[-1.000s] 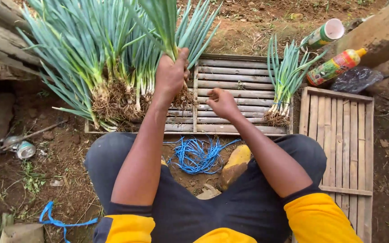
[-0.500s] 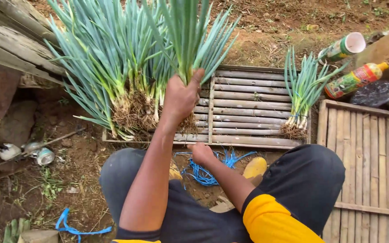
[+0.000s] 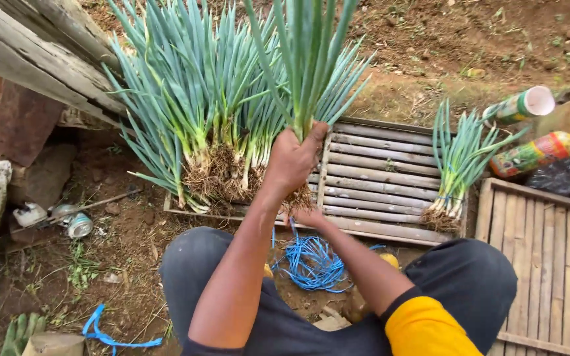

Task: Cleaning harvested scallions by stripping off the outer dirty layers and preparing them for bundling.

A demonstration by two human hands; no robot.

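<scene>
My left hand (image 3: 295,161) is shut on a bunch of green onions (image 3: 308,59), held upright with its muddy roots hanging just below the fist. My right hand (image 3: 309,216) sits right under those roots, mostly hidden behind my left wrist, so its grip cannot be read. A tangle of blue string (image 3: 313,264) lies on the ground between my knees, and a strand rises from it toward my right hand. Behind the held bunch lies a big pile of loose green onions (image 3: 199,132) on a bamboo slat rack (image 3: 380,178).
A small bundle of green onions (image 3: 453,171) lies on the rack's right end. Two bottles (image 3: 521,105) (image 3: 537,153) and a black bag (image 3: 562,177) lie at the right, above a wooden slat pallet (image 3: 543,264). Old planks (image 3: 28,53) are at the top left, a tin can (image 3: 78,225) at the left.
My right hand has come off the bamboo rack and dropped back to just under the bunch's roots, above the blue string. My left hand still holds the bunch upright.
</scene>
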